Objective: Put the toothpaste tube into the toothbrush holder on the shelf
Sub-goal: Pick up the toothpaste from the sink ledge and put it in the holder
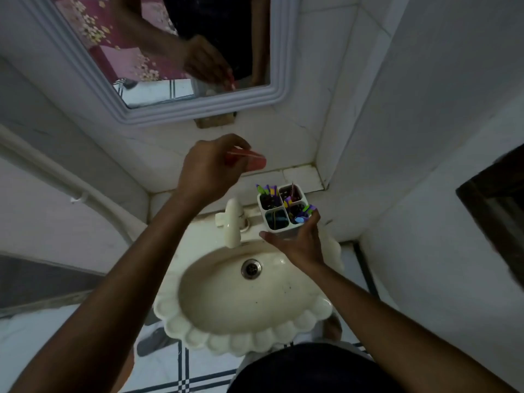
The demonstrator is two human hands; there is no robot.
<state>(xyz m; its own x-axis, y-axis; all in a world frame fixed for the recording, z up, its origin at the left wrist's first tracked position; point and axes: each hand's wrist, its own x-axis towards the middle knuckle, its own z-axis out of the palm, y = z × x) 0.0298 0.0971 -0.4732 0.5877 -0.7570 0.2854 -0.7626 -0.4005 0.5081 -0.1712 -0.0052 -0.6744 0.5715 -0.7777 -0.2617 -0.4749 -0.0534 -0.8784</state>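
Head view, looking down over the basin — the toothpaste tube (246, 161) is up in the air, red, pinched in the left hand (208, 168) with fingers and thumb closed around its body. Only the blunt right-hand end pokes out past the fingertips; whether that is the cap end I cannot tell through the blur. Its long axis runs roughly level, left to right, pointing toward the corner of the wall.

Now the key relation — the toothbrush holder (283, 211) sits below and to the right of the tube, well apart from it, on the shelf (300, 175) behind the tap (231, 222). It is a white four-compartment block, brushes crowding the compartments, the near-left one looking the roomiest.

Right hand (297, 239) is the nearer one by far: fingers spread and curved against the holder's near side, steadying rather than clamping, thumb stretched out left.

So the tube likely has to travel right and down, and tip from level to upright, before it can drop into a compartment.
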